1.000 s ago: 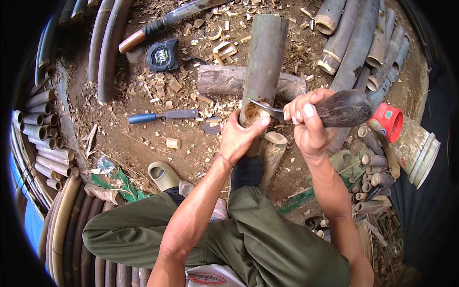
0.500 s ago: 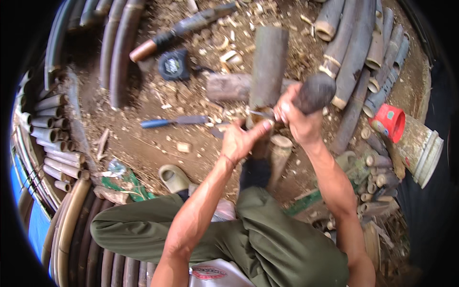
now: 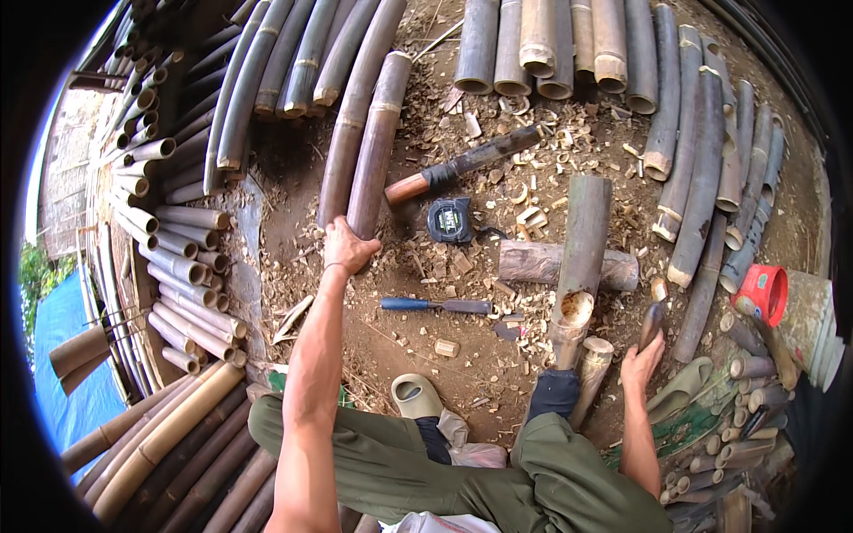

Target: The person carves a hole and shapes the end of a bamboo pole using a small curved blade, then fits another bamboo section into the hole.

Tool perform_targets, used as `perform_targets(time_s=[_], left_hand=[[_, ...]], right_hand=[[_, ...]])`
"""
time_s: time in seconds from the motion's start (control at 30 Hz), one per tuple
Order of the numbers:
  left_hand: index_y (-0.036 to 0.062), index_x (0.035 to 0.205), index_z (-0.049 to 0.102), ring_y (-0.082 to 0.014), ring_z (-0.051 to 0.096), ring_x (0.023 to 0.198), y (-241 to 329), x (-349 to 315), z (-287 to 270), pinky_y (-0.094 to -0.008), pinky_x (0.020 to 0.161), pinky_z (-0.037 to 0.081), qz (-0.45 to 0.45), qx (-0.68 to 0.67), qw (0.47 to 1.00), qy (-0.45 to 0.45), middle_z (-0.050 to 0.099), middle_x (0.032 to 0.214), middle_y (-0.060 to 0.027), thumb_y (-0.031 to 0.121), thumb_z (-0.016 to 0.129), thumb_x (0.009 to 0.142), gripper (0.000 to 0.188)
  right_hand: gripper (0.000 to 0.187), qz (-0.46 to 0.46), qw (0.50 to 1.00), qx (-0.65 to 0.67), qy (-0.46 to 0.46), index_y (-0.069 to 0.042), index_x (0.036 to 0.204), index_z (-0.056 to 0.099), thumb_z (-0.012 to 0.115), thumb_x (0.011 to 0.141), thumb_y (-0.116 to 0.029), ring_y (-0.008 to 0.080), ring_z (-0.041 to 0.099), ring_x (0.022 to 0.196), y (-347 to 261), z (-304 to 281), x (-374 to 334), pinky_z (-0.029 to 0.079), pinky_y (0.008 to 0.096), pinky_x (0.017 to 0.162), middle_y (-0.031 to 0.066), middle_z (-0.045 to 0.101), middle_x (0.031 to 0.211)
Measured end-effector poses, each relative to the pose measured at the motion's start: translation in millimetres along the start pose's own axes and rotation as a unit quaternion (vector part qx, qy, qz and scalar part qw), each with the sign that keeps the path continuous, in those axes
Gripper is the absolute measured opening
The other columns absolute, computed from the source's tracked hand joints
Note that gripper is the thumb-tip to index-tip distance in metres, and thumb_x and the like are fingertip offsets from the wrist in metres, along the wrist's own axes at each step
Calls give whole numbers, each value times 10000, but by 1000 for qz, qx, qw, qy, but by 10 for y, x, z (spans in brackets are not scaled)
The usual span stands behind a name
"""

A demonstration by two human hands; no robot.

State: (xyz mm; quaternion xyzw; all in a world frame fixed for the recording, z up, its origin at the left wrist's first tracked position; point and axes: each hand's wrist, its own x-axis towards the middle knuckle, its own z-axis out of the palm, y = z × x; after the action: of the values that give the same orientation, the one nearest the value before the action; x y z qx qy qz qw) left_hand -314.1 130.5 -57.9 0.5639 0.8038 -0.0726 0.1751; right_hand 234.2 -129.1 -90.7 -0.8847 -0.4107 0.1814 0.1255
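Observation:
At the near end of a bamboo pole (image 3: 377, 151), my left hand (image 3: 349, 245) is closed round the cut end. Another bamboo pole (image 3: 355, 124) lies alongside it. My right hand (image 3: 640, 362) is low on the right, closed on a dark, smooth tool handle (image 3: 652, 323); I cannot make out the rest of the tool. Between the hands, a thick bamboo section (image 3: 584, 231) leans over a short log (image 3: 530, 261), its near part cut open to show a pale hollow. Beside it stands a pale bamboo stump (image 3: 593, 355).
A blue-handled chisel (image 3: 435, 305), a black tape measure (image 3: 450, 220) and a tool with a brown handle and dark sheath (image 3: 462, 164) lie among wood chips. Bamboo stacks (image 3: 195, 266) line the left. At right are a red container (image 3: 766, 293) and a dirty white bucket (image 3: 809, 333).
My hands have parted from the thick bamboo section: the left has gone to the bamboo poles at far left, the right down and outward with the dark tool. The view has shifted.

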Motion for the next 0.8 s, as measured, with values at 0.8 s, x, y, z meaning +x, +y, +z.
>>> perform_targets(time_s=[0.8], left_hand=[[-20, 1095, 576, -171, 638, 857, 2215, -1853, -1934, -324, 782, 535, 395, -531, 725, -189, 663, 943, -112, 418, 886, 653, 696]], right_hand=[[653, 6, 996, 66, -57, 14, 1332, 448, 724, 774, -185, 319, 561, 1028, 416, -122, -1959, 481, 452, 854, 187, 537, 1218]])
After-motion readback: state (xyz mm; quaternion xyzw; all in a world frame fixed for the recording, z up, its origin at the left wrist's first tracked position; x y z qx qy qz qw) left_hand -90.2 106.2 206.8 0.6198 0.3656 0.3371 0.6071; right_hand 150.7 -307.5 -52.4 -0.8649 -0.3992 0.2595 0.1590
